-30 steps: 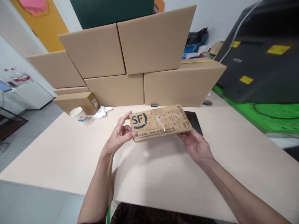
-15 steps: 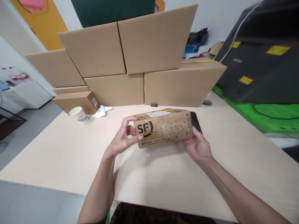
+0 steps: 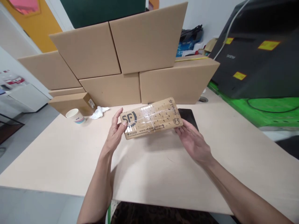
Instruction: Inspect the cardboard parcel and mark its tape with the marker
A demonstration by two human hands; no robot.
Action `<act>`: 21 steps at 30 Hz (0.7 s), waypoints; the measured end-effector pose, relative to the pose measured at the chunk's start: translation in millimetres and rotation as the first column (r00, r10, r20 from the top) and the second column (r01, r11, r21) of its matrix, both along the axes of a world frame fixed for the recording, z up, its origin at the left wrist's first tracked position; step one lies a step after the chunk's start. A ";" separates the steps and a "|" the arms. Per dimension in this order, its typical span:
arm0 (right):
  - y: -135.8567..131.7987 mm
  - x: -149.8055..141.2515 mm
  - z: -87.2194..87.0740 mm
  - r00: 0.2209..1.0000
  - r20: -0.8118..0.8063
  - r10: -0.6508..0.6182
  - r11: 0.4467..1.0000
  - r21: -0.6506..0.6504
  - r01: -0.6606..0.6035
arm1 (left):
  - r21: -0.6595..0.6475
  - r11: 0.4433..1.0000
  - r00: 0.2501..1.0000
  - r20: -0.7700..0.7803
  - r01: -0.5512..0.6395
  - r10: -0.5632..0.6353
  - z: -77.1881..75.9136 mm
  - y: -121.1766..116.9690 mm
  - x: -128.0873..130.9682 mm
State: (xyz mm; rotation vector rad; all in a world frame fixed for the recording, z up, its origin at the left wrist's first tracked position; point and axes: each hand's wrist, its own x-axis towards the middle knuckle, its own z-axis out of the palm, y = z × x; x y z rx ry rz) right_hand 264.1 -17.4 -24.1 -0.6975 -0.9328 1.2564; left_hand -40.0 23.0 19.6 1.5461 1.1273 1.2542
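Note:
A taped brown cardboard parcel [image 3: 151,119] with black SF Express print is held tilted above the table, its long printed side facing me. My left hand [image 3: 114,130] grips its left end, the thumb over the front and the fingers at the edge behind. At the lower right corner, my right hand [image 3: 193,141] supports the parcel from below and behind with its fingertips, which are partly hidden. Behind the parcel on the right, a flat black object [image 3: 188,118] lies on the table.
Large cardboard boxes [image 3: 149,40] stand stacked along the table's back. A paper cup [image 3: 75,116], a crumpled white tissue [image 3: 99,112] and a smaller brown box [image 3: 72,104] are at the left. A tape roll [image 3: 203,99] lies at back right, near a big black case [image 3: 257,68].
The parcel has been tipped so its long side faces me more fully; its right end has risen and the labelled top has gone from view. The whole view has shifted slightly.

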 end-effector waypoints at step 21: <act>6.2 10.3 -21.0 0.988 0.118 -0.095 0.995 -0.023 0.099 | -0.271 0.958 0.942 0.288 -0.094 0.174 -11.8 9.8 15.8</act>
